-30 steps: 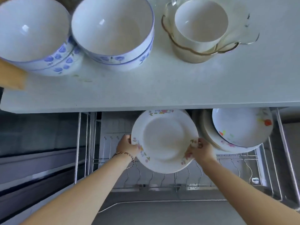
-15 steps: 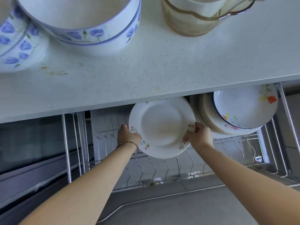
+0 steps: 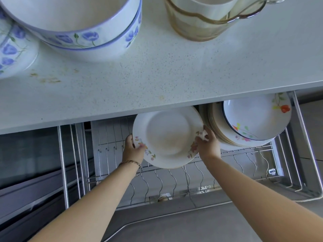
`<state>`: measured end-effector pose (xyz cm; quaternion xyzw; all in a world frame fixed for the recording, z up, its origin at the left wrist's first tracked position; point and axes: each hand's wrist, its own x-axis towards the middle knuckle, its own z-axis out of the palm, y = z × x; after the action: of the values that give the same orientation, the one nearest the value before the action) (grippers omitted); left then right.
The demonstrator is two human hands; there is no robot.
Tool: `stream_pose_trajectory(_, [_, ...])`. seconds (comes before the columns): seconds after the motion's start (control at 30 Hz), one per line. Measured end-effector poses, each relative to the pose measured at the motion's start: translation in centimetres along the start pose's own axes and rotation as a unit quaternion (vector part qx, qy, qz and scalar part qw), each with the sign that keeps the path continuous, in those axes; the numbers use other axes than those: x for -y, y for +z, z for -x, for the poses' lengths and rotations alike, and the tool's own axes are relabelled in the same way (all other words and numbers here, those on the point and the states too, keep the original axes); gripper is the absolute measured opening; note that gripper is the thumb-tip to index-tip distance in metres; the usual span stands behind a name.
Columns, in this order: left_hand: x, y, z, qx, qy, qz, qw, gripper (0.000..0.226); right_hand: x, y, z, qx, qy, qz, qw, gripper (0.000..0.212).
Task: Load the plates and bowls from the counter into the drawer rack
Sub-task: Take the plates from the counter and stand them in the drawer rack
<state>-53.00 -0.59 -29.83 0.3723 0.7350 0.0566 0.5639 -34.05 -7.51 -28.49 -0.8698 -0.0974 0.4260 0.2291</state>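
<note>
A white plate with small flowers on its rim (image 3: pixel 167 137) stands tilted over the wire drawer rack (image 3: pixel 174 179), its top edge under the counter lip. My left hand (image 3: pixel 133 150) grips its left rim and my right hand (image 3: pixel 208 145) grips its right rim. To the right, several plates (image 3: pixel 227 142) lean in the rack with a flower-painted plate (image 3: pixel 257 116) in front. On the counter (image 3: pixel 174 75) stand stacked blue-flowered bowls (image 3: pixel 83 27), another blue-flowered bowl (image 3: pixel 12 49) at the far left, and a white bowl inside an amber glass bowl (image 3: pixel 209 18).
The pulled-out drawer has wire side rails (image 3: pixel 300 137) on the right and vertical wires (image 3: pixel 70 163) on the left. Free rack slots lie left of and in front of the held plate. A dark cabinet front (image 3: pixel 31 180) fills the lower left.
The held plate has moved back and up toward the counter edge, both hands still on its rim. The view has tipped down, so the counter bowls sit higher in frame.
</note>
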Motion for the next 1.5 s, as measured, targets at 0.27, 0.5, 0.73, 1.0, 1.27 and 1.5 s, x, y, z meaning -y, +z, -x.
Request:
stream_pose_trajectory(0.27, [-2.2, 0.1, -2.5, 0.056, -0.099, 0.183, 0.976, 0.079, -0.7, 0.8, -0.3, 0.074, 0.049, -0.068, 0.994, 0.042])
stream_pose_trajectory(0.5, [-1.9, 0.8, -3.7, 0.038, -0.093, 0.143, 0.985, 0.062, -2.0, 0.5, -1.0, 0.092, 0.019, -0.070, 0.993, 0.046])
stream_pose_trajectory(0.73, [-1.4, 1.9, -3.1, 0.025, -0.112, 0.207, 0.972, 0.065, -2.3, 0.5, -1.6, 0.091, 0.029, -0.098, 0.991, 0.042])
stream_pose_trajectory(1.0, [-1.9, 1.8, -3.1, 0.045, -0.114, 0.228, 0.966, 0.057, -2.2, 2.6, -1.6, 0.023, 0.030, -0.172, 0.984, 0.047])
stream_pose_trajectory(1.27, [-2.0, 1.6, -2.5, 0.018, -0.138, 0.217, 0.966, 0.061, -1.4, 0.7, -0.8, 0.082, 0.038, -0.196, 0.976, 0.050])
stream_pose_trajectory(1.5, [-3.2, 1.7, -3.1, 0.024, -0.116, 0.209, 0.971, 0.051, -1.6, 1.0, -1.4, 0.083, 0.025, -0.200, 0.976, 0.048])
